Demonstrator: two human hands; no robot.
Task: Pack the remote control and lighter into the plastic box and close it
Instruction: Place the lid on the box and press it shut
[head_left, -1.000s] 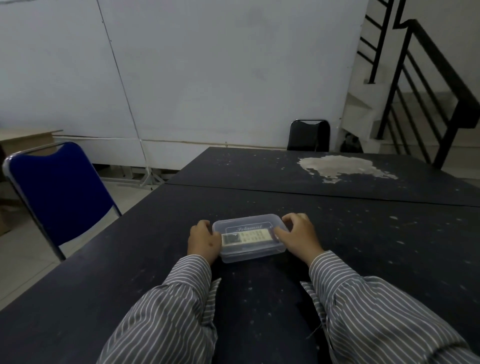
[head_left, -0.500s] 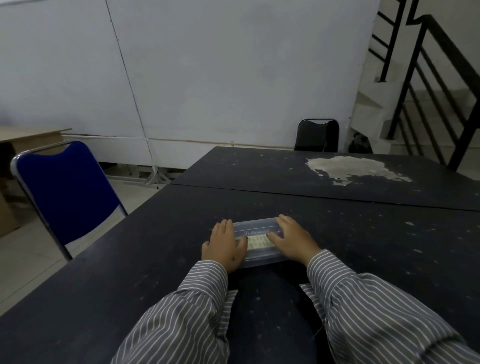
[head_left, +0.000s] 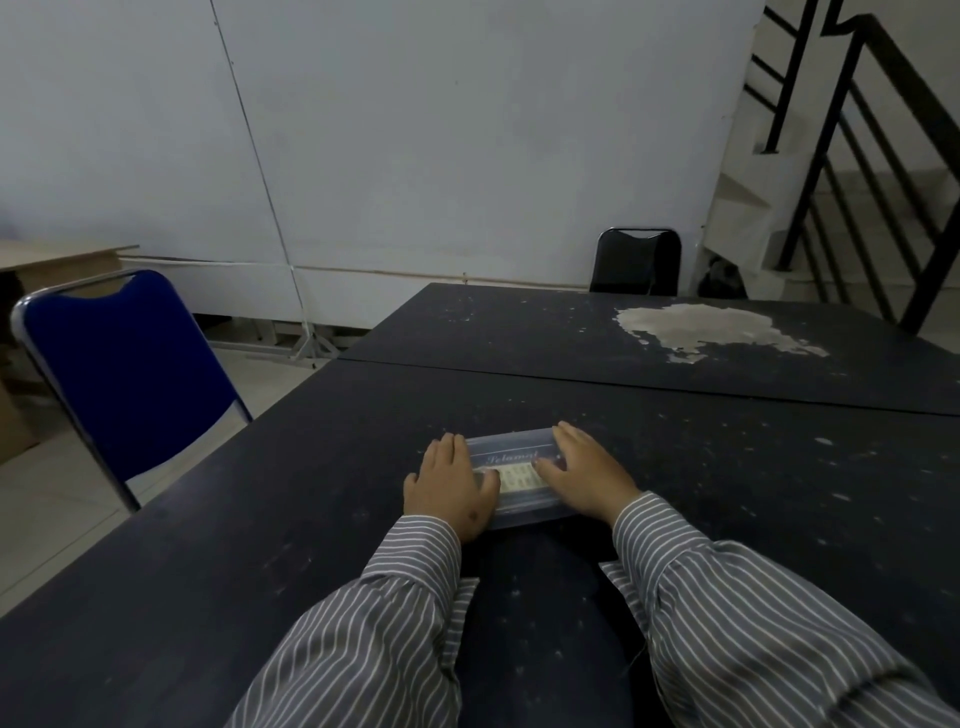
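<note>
Dark desk (head_left: 727, 493): left hand (head_left: 451, 486) and right hand (head_left: 587, 475) flat, fingers spread, pressing plastic box (head_left: 519, 480) lid; remote control (head_left: 517, 477) visible inside.

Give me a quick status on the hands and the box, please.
Left hand and right hand flat on the lid of the plastic box, pressing. Remote control visible inside; lighter not visible. Table around it clear.

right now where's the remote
In the head view it lies inside the clear box on the near table, low centre; the remote shows through the lid between the left hand and right hand.
</note>
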